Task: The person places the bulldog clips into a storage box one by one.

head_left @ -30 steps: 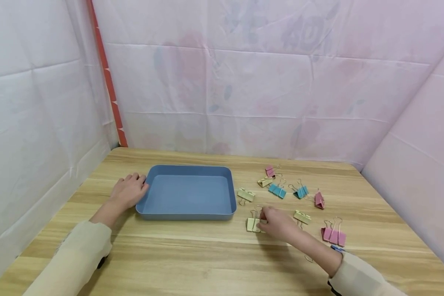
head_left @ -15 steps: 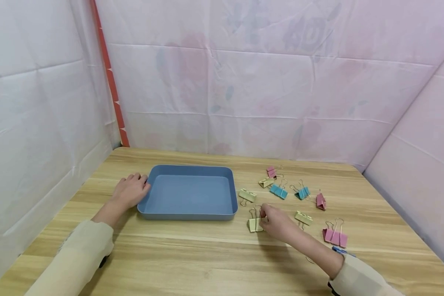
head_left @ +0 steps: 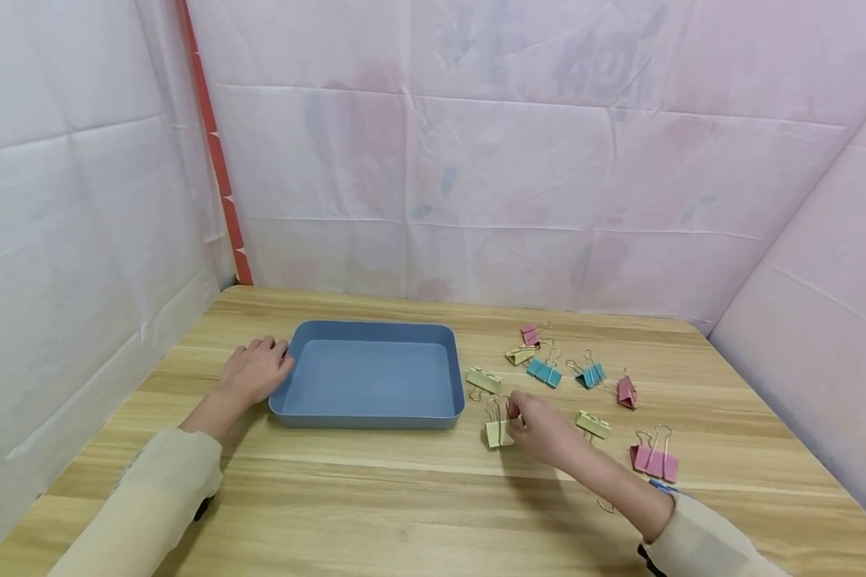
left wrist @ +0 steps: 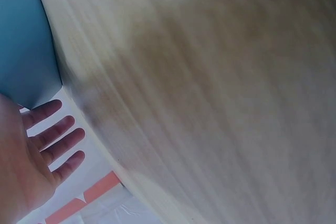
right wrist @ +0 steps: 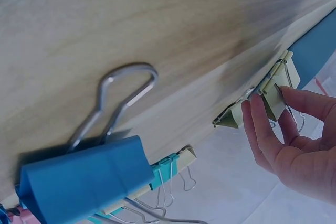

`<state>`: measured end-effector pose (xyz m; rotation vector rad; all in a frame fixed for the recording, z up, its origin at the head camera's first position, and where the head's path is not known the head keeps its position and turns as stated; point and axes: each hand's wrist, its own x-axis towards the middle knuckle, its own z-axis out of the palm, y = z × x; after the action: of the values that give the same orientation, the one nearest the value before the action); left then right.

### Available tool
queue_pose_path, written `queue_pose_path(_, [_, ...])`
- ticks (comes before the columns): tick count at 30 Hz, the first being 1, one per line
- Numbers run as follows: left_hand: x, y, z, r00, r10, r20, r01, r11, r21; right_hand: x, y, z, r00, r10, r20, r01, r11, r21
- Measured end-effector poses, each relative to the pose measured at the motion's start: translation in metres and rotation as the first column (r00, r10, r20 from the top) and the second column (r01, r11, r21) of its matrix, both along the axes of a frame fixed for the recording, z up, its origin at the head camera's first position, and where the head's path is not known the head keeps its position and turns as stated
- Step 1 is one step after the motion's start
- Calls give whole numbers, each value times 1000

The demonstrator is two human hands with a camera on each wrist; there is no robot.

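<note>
A pale yellow binder clip (head_left: pixel 499 434) with upright wire handles is pinched by the fingers of my right hand (head_left: pixel 543 430), just right of the blue tray (head_left: pixel 368 421). In the right wrist view, the right hand (right wrist: pixel 307 148) has its thumb and fingers about the clip, which partly hides behind them. At the tray's left side, my left hand (head_left: pixel 255 373) touches the wall. The left wrist view has the left hand (left wrist: pixel 31 166) with its fingers extended and spread next to the tray's corner (left wrist: pixel 37 77). Nothing lies in the tray.
Nearby lie another pale yellow clip (head_left: pixel 483 380), a yellow clip (head_left: pixel 593 425), teal clips (head_left: pixel 544 372) and pink clips (head_left: pixel 653 462). A blue clip (right wrist: pixel 89 177) looms close in the right wrist view. White cloth (head_left: pixel 433 160) hangs behind the wooden table (head_left: pixel 375 513).
My right hand and the pale yellow binder clip have risen very slightly, away from the front of the table. The left hand and the tray hold their place.
</note>
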<state>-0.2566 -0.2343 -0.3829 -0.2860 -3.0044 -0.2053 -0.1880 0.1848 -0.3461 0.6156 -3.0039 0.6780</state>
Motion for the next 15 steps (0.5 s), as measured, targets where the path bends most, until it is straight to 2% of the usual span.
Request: queue_pose_path(15, [-2,0,1,1000,-13,-7,13,1000,-8,-7,-1,9,999,25,-48,-27,999,-35])
